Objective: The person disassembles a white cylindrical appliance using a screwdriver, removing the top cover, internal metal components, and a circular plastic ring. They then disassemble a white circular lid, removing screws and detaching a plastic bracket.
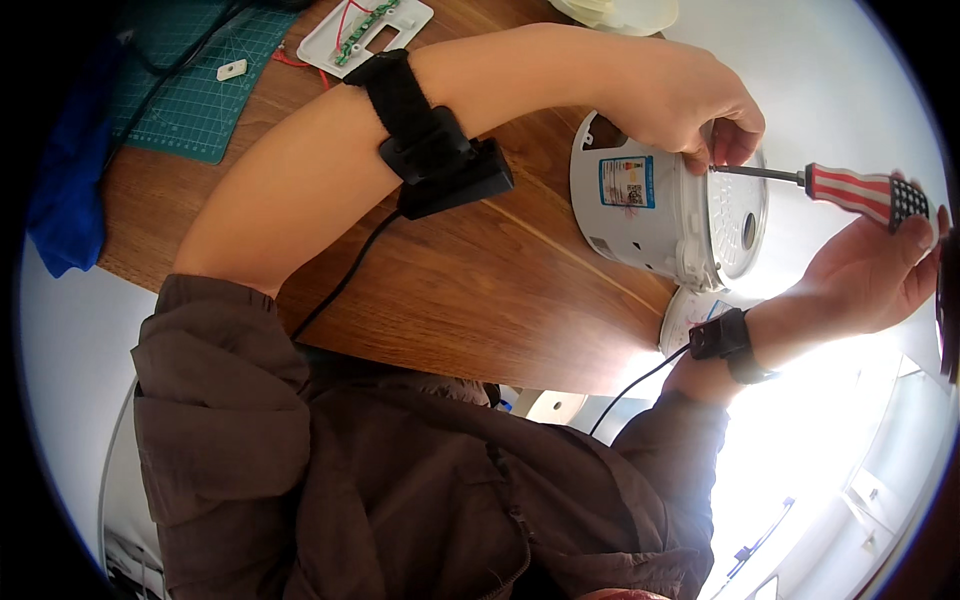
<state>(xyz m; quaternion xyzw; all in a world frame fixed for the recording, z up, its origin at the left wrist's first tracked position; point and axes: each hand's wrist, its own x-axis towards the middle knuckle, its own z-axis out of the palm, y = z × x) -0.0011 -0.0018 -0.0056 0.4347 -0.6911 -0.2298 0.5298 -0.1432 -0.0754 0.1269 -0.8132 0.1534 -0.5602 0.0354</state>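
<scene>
Gripping a screwdriver (860, 192) in the right hand (875, 270), fingers wrapped round the striped red-and-white handle with its dark starred end. Running the shaft roughly level leftward, tip at the upper rim of a white round housing (665, 215). Located at the right side of the wooden table (540, 300), tipped so the flat end faces right; can't tell what exactly takes its weight. Showing a dark oval opening in that end, plus a blue-bordered label (628, 182) on the side wall. Reaching over the top of it with the left hand (670, 100), fingers curled down, thumb and fingertips bunched right by the screwdriver tip. Can't tell if pinching a screw, the shaft or just the rim. Got another white round piece (690, 312) just below, near the table's corner. Wearing a black strap (402, 95) with a black box (460, 182) on the left forearm, a black band (735, 340) on the right wrist. Further out, at upper left: see a white panel (318, 42) carrying a green circuit board (365, 32), then a green cutting mat (190, 110) with a small white part (231, 70) on it.
</scene>
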